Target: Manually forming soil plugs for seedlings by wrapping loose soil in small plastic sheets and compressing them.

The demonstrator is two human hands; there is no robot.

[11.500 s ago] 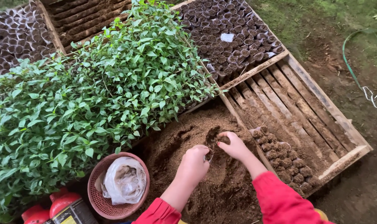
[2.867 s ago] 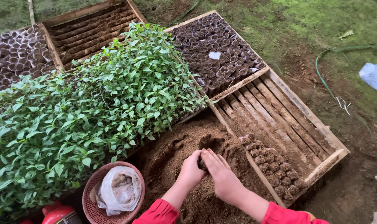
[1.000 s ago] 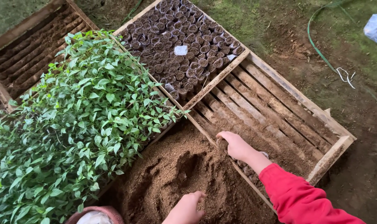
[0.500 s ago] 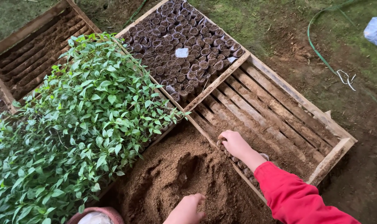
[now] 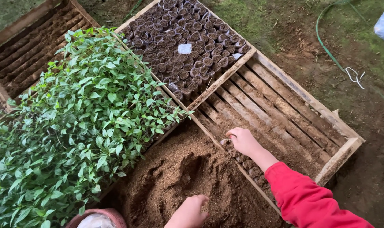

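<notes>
Head view. The right hand [image 5: 242, 141] rests inside the slatted wooden tray [image 5: 327, 116], fingers curled down over the end of a row of small soil-filled pots [image 5: 249, 164] along the tray's near rail. Whether it grips a pot cannot be told; the fingertips are hidden. Three seconds ago both hands met over the soil heap; since then the right hand has crossed the rail into the tray and has stayed at the row's end for the last second. Judgement: a filled pot is being set in line, so the row grows by one.

The left hand [image 5: 191, 211] lies apart from the right, knuckles up, fingers pressed into the loose soil heap [image 5: 175, 177]; its grip is not visible.

Surroundings: leafy seedlings [image 5: 82, 126] to the left, a tray of empty pots [image 5: 187, 46] beyond, a green hose [image 5: 327, 46] on the ground.
</notes>
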